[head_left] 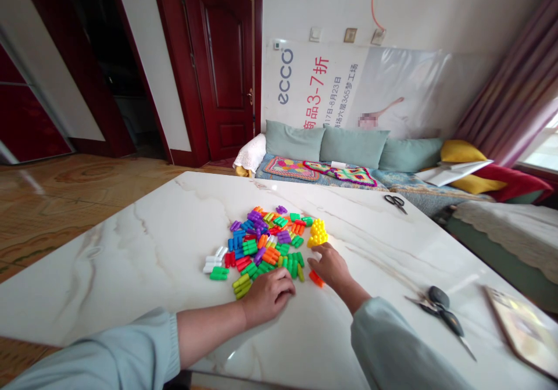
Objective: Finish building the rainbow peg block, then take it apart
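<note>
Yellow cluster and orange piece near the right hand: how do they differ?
The yellow cluster is many joined blocks; the orange piece is far smaller and looks loose. The yellow cluster lies beyond the fingers of the right hand, the orange piece beside that hand. Both are bright plastic toy parts.

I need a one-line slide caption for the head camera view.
Head camera view: left hand and right hand beside a heap of colourful plastic building blocks on a white marble table.
</note>
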The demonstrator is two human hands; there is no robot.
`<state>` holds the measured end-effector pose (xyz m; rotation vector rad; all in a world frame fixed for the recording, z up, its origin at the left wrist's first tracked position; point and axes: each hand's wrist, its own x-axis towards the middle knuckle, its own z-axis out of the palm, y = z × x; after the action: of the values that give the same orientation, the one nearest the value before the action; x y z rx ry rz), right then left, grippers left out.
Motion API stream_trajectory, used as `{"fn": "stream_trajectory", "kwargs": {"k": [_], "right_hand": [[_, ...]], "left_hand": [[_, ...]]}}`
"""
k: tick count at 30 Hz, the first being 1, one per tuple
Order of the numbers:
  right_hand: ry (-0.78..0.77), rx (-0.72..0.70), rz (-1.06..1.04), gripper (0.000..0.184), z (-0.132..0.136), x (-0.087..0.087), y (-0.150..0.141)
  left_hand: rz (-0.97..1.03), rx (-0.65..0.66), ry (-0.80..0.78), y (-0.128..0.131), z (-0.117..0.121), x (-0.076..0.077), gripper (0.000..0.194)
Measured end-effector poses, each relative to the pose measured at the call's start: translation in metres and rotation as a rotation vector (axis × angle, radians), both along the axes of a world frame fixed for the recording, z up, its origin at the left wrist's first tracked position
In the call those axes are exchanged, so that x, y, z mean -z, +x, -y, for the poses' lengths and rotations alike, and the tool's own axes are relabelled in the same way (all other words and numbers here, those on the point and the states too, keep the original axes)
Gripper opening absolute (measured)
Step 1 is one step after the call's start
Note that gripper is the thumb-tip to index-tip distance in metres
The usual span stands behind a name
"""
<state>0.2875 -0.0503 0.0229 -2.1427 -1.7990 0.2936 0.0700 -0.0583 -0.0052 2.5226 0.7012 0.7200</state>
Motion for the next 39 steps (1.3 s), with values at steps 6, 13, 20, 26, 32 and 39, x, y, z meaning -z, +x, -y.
{"fn": "stream_trajectory", "kwargs": {"k": [6,13,20,26,32,39], "right_hand": [[-0.018,0.059,0.031,0.037,0.0,0.002,0.002],[-0.01,-0.004,0.064,0.046,0.002,0.0,-0.008],[0.055,-0.023,0.074,0.044,-0.001,0.002,-0.012],[0.233,-0.18,-0.122,0.032,-0.009,0.013,-0.014],[0.289,-0.306,-0.201,0.039,-0.019,0.029,-0.016],[0.279,-0.317,-0.206,0.048,-0.023,0.039,-0.011]], "left_hand": [[0.003,0.002,0.006,0.0,0.0,-0.001,0.02],[-0.005,-0.008,0.003,0.001,0.001,-0.002,0.019],[-0.003,-0.005,0.006,0.0,0.001,-0.003,0.02],[-0.004,-0.008,0.013,0.001,0.001,-0.002,0.019],[0.005,-0.005,0.03,0.001,0.001,-0.003,0.018],[0.001,-0.002,0.033,0.001,0.001,-0.002,0.018]]}}
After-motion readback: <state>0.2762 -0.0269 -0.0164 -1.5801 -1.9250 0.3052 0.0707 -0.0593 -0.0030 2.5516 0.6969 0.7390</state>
